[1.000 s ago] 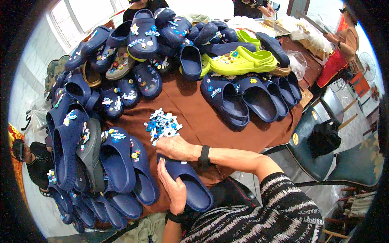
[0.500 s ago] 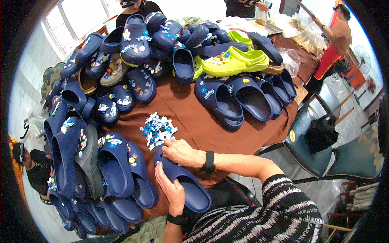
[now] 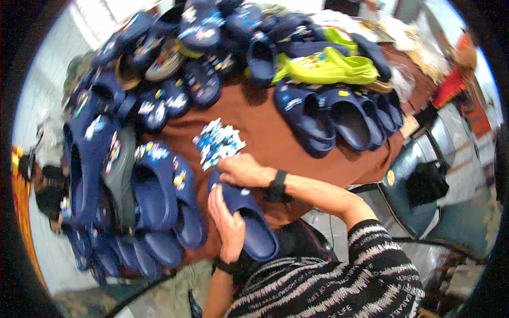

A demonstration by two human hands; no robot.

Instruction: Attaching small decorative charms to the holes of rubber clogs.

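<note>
A navy clog (image 3: 253, 225) lies slanted at the near edge of the brown-covered table, its toe pointing away from me. My left hand (image 3: 227, 220) holds its left side, fingers straight along the edge. Over the toe, my right hand (image 3: 245, 170) has its fingers bent and pressed together; what they pinch is hidden and blurred. A small white charm (image 3: 245, 192) shows on the clog's upper, by my right wrist. Just beyond my right fingers is a pile of blue and white shoe charms (image 3: 220, 143).
Navy clogs with charms (image 3: 154, 193) are stacked along the left side and the back. A lime-green clog (image 3: 328, 69) lies atop navy clogs (image 3: 350, 119) at the right. Dark chairs (image 3: 416, 185) stand right of the brown cloth (image 3: 297, 180). Another person (image 3: 464, 58) is at the far right.
The whole view has shifted and blurred, with the table appearing further right and higher. My right hand stays at the clog's toe and my left hand at its side.
</note>
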